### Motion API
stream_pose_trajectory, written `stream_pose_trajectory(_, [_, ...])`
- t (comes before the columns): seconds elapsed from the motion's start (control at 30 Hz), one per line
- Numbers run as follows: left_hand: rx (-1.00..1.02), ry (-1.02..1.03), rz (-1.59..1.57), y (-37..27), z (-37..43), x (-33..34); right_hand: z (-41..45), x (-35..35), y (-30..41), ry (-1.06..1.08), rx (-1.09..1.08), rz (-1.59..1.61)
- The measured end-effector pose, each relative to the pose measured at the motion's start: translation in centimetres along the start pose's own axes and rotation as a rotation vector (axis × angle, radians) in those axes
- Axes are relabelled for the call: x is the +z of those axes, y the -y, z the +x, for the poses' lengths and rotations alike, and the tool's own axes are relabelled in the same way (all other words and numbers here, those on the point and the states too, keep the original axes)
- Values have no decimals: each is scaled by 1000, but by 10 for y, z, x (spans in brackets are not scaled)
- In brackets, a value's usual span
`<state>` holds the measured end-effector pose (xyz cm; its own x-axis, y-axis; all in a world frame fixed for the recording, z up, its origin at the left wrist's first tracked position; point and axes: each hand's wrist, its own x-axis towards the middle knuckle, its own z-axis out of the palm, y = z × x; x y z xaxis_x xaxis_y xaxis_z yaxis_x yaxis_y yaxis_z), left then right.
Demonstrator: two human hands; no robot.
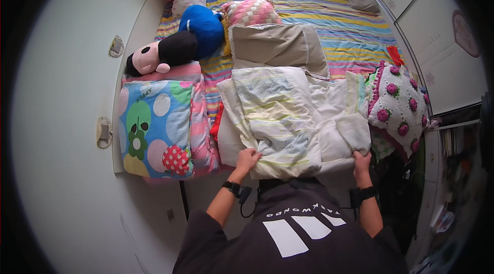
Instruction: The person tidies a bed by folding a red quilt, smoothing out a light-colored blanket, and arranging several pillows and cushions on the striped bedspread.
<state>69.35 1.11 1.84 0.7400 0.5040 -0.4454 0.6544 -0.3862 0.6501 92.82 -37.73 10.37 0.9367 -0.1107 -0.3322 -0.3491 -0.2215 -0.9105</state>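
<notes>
A pale quilt with yellow-green stripes and grey-blue scrolls (276, 119) lies partly folded at the near edge of the bed, its white underside showing on the right. My left hand (249, 158) pinches the patterned fabric at the quilt's near left part. At the near right, my right hand (362, 159) grips the white edge of the quilt, below a turned-back flap. Just beyond the quilt lies a beige cloth with a white lace edge (279, 48). The fabric hides parts of my fingers.
Left on the bed are a folded blue blanket with dots (156, 114), pink bedding (198, 119) and a large plush doll (166, 52). A pink checked cushion (252, 12) lies farther back. A crocheted cushion with purple flowers (399, 108) sits at right, near the wardrobe doors (432, 42).
</notes>
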Motion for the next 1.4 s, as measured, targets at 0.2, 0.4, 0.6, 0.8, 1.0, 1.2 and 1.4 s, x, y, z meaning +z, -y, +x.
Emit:
stream_pose_trajectory(0.2, [-88,-612,-569,36,-90,-34,9,-14,-2,-67,-2,-9])
stream_pose_trajectory(0.4, [-541,-101,-475,213,-106,61,11,2,-4,-11,-41,-28])
stream_pose_trajectory(0.6, [-221,-202,-350,162,13,30,1,-9,-3,-57,-14,-152])
stream_pose_trajectory(0.8, [-178,-387,-354,129,146,-21,-9,-3,-2,-120,-28,-222])
stream_pose_trajectory(1.0, [-320,-150,-698,72,201,-62,-37,-10,4,-139,-46,-197])
stream_pose_trajectory(1.2, [184,-543,-1302,70,154,-78,-42,-15,-9,-247,-72,-159])
stream_pose_trajectory(1.4, [-347,-40,-1102,170,161,-66,-36,12,-7,-202,-62,-178])
